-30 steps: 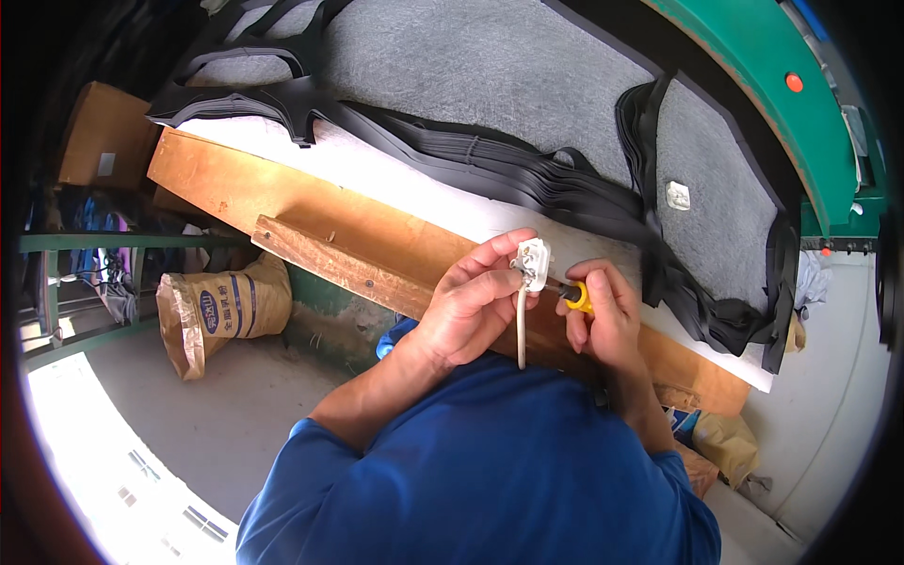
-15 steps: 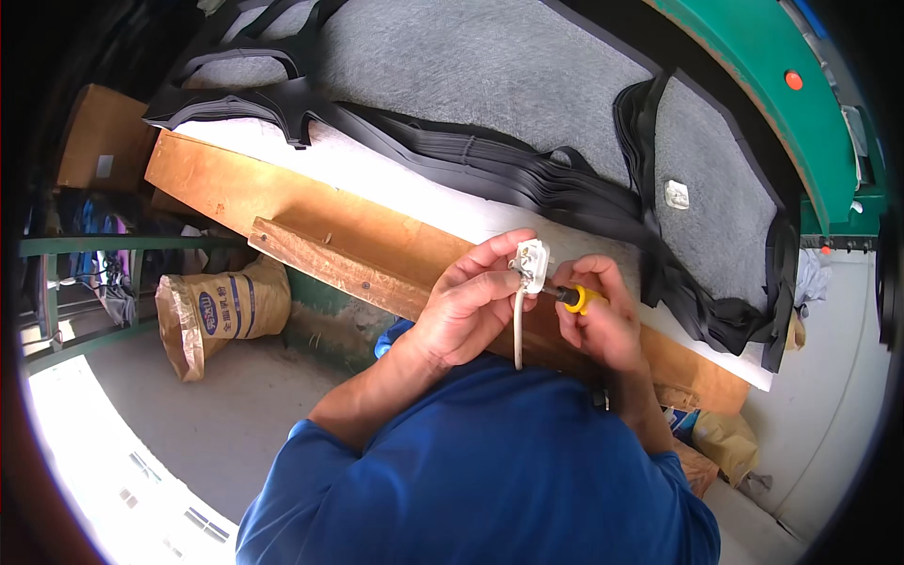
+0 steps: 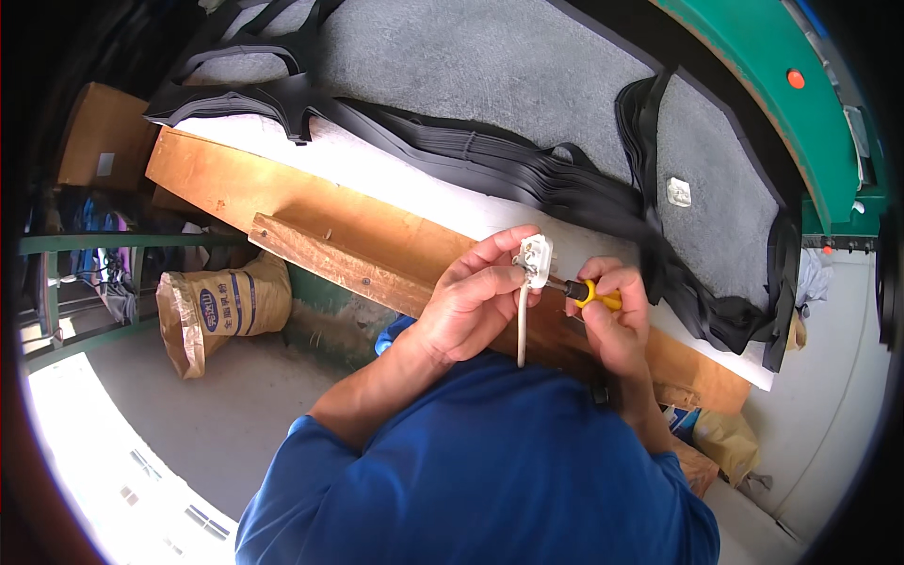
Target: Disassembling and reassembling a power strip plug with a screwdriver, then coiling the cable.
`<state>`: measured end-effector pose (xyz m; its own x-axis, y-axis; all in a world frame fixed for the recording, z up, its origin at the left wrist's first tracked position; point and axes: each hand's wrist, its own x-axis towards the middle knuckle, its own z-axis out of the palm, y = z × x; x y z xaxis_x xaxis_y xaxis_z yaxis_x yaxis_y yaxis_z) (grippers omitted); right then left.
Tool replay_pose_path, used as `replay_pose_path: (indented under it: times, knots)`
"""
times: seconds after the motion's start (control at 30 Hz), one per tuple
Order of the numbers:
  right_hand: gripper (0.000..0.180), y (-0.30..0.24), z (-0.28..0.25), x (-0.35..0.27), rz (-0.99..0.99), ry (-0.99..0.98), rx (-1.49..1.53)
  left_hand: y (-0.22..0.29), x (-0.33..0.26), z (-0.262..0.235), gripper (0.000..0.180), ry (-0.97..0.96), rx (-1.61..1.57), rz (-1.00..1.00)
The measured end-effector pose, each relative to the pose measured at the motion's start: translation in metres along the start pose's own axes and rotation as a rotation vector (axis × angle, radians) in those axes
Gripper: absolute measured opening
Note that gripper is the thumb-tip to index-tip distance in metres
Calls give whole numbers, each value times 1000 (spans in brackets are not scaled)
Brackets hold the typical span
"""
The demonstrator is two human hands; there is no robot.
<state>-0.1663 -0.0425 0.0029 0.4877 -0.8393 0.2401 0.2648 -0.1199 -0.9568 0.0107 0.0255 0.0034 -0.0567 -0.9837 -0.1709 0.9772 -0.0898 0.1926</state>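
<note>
Between thumb and fingers, my left hand (image 3: 471,306) grips an opened white electrical plug (image 3: 535,258) whose inner metal parts show. A whitish cable (image 3: 522,325) hangs down from the plug. My right hand (image 3: 617,325) is closed around the yellow and black handle of a screwdriver (image 3: 597,294). Its shaft points left at the lower right side of the plug; whether the tip touches a screw I cannot tell. A small white plastic piece, like a plug cover (image 3: 678,192), lies on the grey felt-like sheet to the far right.
Stacked black strips and cut-out sheets (image 3: 452,155) lie along the grey surface beyond my hands. A wooden board (image 3: 311,202) with a nailed batten edges the table. A brown paper sack (image 3: 226,306) stands at left. A green machine frame (image 3: 753,66) rises at far right.
My right hand and the screwdriver have shifted slightly right, and more of the shaft shows. The plug in my left hand has turned slightly.
</note>
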Motion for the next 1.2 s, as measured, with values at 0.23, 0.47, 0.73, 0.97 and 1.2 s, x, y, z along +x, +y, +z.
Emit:
replay_pose_path:
  times: [0.23,0.47,0.73,0.97,1.2]
  knots:
    - [24,-24,-3,8,500,-83,370,0,-4,8,42,27,70,35]
    - [25,-12,-18,2,433,-137,206,-4,-7,10,43,11,71,24]
    - [29,-9,-14,2,493,-115,287,-4,-3,15,48,-28,209,98]
    - [29,2,-18,-3,451,-126,340,-7,-12,17,69,-173,421,227]
    - [28,0,-21,1,425,-223,394,-5,-14,20,67,-173,419,229]
